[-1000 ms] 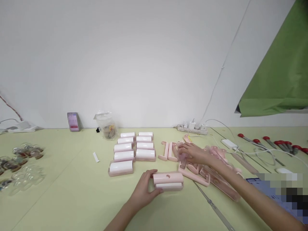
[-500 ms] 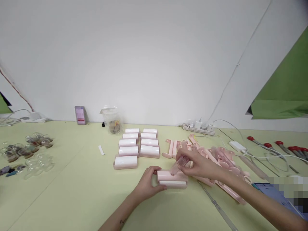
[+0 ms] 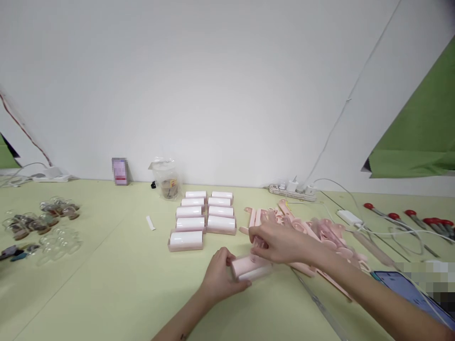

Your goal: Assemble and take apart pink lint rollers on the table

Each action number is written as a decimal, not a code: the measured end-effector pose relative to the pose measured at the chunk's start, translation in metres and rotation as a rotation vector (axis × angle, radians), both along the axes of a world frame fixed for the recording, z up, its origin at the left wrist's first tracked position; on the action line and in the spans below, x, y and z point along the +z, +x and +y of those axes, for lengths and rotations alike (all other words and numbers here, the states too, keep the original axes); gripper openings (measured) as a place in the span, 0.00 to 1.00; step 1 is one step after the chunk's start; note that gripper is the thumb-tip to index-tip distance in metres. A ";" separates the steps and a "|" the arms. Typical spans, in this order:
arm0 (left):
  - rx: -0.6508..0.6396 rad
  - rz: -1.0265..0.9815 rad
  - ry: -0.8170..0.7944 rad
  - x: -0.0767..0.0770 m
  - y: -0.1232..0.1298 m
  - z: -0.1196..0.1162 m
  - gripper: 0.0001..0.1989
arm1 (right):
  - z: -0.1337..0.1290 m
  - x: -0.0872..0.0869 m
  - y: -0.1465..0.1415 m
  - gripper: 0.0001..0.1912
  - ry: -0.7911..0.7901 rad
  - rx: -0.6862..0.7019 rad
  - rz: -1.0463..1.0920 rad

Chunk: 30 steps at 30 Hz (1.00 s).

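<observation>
My left hand (image 3: pixel 224 275) grips the left end of a lint roller (image 3: pixel 250 266), a white roll under a pink casing, blurred and tilted with its right end higher. My right hand (image 3: pixel 275 239) is closed around a translucent pink part (image 3: pixel 260 242) at the top of that casing. The fingers hide most of this part, so I cannot tell if it is joined to the casing. To the left and behind, several white rolls in pink cases (image 3: pixel 186 240) lie in two columns. Right of my right hand, a pile of loose pink plastic parts (image 3: pixel 329 234) partly hides behind my forearm.
A power strip (image 3: pixel 292 192) stands by the wall, its cables running right past a white adapter (image 3: pixel 349 218). Red-ended tools (image 3: pixel 394 216) and a phone (image 3: pixel 408 289) are at right. A clear bag (image 3: pixel 167 179) stands at the back; small glass domes (image 3: pixel 59 244) sit far left.
The lint roller has tilted, its right end rising. My right hand has come left and down with the translucent pink part, closer against the casing. My left hand keeps its hold.
</observation>
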<state>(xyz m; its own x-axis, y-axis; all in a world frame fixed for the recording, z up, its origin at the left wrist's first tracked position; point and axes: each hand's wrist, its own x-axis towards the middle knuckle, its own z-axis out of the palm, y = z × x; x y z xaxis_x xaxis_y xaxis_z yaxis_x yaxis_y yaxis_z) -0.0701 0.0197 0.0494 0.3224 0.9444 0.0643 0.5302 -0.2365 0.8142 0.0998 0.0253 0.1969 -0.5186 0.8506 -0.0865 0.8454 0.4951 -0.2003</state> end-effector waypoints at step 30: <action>-0.055 0.130 -0.135 0.044 0.001 -0.008 0.51 | -0.062 -0.046 0.141 0.16 -0.061 -0.405 0.460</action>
